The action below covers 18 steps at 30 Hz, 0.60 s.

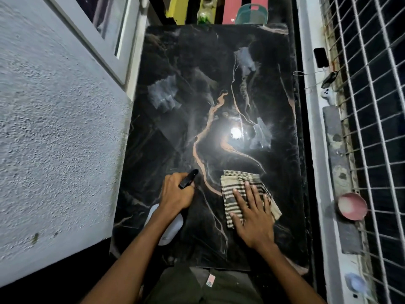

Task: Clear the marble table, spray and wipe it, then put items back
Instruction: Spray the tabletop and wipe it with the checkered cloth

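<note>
A black marble table with orange veins fills the middle of the view. My left hand grips a white spray bottle by its black nozzle head, low over the table's near left part. My right hand lies flat with straight fingers on a striped cloth that is spread on the marble at the near right. Pale patches show on the surface at the left, the far right and the middle right.
A rough grey wall runs along the left. On the right ledge lie a black phone, a white game controller, a pink bowl and a dark slab, beside a wire grille. A green basin and a bottle stand beyond the far edge.
</note>
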Each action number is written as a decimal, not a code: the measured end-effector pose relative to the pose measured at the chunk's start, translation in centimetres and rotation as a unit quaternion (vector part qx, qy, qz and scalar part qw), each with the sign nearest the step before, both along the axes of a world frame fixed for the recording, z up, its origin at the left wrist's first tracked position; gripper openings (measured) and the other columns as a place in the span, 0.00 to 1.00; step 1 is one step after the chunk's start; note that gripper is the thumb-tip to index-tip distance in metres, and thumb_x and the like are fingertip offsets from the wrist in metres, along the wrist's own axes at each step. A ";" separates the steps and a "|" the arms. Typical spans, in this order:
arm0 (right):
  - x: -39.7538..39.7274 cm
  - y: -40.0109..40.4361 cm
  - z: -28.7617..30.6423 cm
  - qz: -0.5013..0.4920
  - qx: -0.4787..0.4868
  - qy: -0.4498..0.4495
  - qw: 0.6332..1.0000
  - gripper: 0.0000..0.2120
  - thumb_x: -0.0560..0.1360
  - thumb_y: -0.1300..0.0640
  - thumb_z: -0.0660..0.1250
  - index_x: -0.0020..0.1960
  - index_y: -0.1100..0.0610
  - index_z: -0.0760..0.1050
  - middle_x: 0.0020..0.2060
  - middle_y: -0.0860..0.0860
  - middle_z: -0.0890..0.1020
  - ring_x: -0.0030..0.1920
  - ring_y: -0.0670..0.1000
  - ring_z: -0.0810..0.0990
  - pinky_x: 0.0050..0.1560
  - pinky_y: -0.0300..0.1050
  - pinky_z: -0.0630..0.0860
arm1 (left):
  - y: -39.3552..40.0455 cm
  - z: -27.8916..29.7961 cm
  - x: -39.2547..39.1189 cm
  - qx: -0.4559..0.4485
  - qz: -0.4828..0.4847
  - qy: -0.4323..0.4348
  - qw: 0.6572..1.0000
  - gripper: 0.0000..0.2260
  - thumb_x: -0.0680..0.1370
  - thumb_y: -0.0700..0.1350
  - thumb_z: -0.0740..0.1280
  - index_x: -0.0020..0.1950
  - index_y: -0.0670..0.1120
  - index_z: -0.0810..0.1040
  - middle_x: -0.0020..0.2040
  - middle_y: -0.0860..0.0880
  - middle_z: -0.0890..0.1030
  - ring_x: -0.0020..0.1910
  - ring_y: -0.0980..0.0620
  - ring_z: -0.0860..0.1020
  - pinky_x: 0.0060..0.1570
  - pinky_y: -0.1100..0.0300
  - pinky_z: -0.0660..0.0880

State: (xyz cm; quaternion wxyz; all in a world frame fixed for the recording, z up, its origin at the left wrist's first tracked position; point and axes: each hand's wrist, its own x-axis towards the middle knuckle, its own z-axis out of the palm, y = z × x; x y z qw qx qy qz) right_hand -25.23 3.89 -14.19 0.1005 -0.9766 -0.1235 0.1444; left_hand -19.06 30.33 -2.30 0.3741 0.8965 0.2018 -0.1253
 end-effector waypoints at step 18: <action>7.0 10.8 0.1 -0.246 -0.064 -0.012 0.967 0.36 0.80 0.41 0.50 0.84 0.51 0.45 0.83 0.59 0.45 0.83 0.58 0.47 0.79 0.66 0.52 | 7.5 -2.5 -2.3 -0.128 0.051 -0.013 0.990 0.08 0.69 0.37 0.67 0.36 0.48 0.84 0.34 0.49 0.85 0.35 0.48 0.84 0.33 0.51 0.81</action>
